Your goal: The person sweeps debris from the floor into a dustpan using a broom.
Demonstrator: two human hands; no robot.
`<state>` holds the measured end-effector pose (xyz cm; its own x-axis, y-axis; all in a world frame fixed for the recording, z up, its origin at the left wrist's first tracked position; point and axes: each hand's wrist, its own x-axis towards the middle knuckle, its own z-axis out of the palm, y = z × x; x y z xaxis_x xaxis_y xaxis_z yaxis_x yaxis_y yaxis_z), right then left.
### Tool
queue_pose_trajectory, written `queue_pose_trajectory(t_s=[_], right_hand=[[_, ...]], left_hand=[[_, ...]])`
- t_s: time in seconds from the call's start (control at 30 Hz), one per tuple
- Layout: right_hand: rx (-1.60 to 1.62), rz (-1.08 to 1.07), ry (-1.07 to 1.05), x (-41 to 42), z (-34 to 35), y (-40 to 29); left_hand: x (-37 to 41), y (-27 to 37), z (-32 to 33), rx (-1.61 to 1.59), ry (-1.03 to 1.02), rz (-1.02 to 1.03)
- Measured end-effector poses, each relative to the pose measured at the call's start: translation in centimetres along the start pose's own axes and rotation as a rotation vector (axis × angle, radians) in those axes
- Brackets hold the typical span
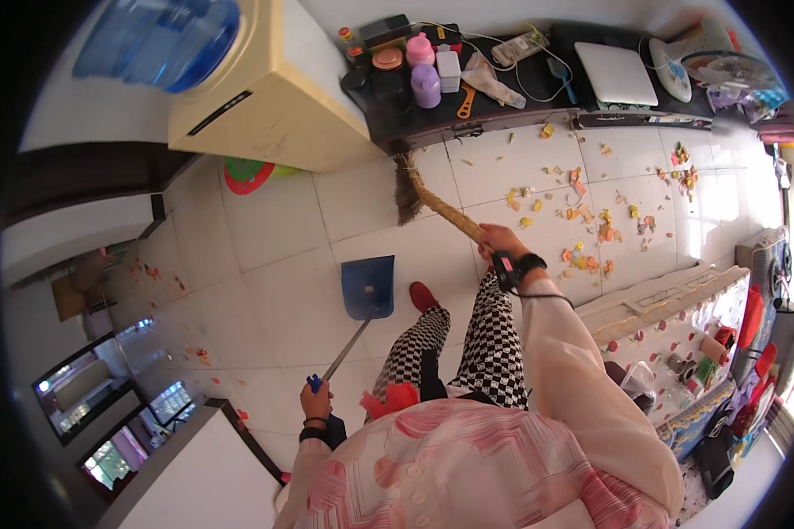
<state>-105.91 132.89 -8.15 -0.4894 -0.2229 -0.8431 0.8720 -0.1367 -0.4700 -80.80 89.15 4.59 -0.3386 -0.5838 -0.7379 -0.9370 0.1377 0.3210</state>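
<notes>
My right hand grips the braided straw handle of a broom. The dark bristles rest on the floor beside the low black cabinet's corner. My left hand is closed around the handle of a long-handled dustpan. Its blue pan lies on the tiles in front of my red shoe, with a small pale bit in it. Yellow, orange and pink scraps are scattered over the floor to the right of the broom.
A cream water dispenser with a blue bottle stands at the upper left. Along the wall runs a black cabinet holding bottles, a power strip and a white laptop. A cloth-covered table is at the right. Red scraps dot the far-left floor.
</notes>
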Motion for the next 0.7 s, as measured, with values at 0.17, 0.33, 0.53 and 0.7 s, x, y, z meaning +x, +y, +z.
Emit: queue_pose_trajectory(t_s=[0.17, 0.33, 0.53, 0.7], right_hand=[[-0.264, -0.129, 0.032, 1.7, -8.8, 1.4], [0.162, 0.098, 0.206, -6.1, -16.6, 3.0], [0.35, 0.113, 0.291, -14.8, -17.4, 3.4], [0.186, 0.058, 0.307, -12.6, -22.8, 4.6]], left_hand=[[-2.4, 2.9, 2.9, 0.009, 0.007, 0.003], [-3.3, 4.8, 5.8, 0.086, 0.018, -0.008], [-4.8, 9.5, 10.3, 0.123, 0.036, 0.005], [-4.7, 13.4, 12.9, 0.187, -0.028, 0.11]])
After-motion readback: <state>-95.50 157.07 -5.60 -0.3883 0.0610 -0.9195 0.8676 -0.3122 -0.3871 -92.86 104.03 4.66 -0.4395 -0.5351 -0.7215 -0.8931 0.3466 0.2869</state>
